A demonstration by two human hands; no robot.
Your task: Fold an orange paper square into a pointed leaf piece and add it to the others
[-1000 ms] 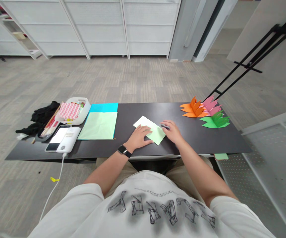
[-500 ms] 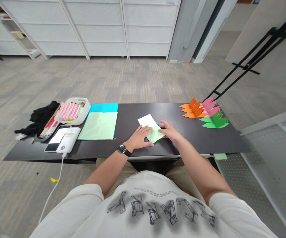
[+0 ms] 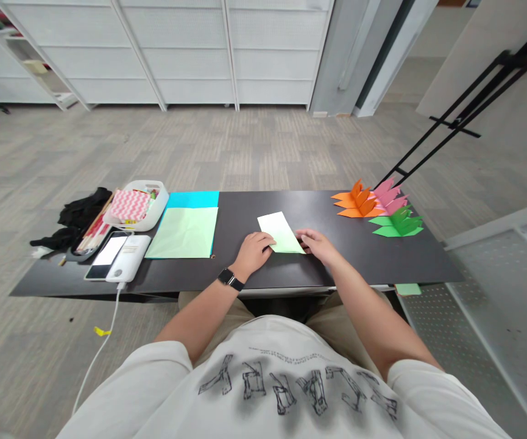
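Where paper (image 3: 281, 232) lies (flat), left hand (image 3: 254, 249) and right hand (image 3: 317, 244) flank it.

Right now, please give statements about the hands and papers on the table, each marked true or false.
The left hand and the right hand both touch the folded paper. True.
The watch is worn on the right arm. False: it is on the left.
The orange shape lies at the left end of the table. False: it lies at the right end.
A pale green sheet lies on a cyan sheet. True.
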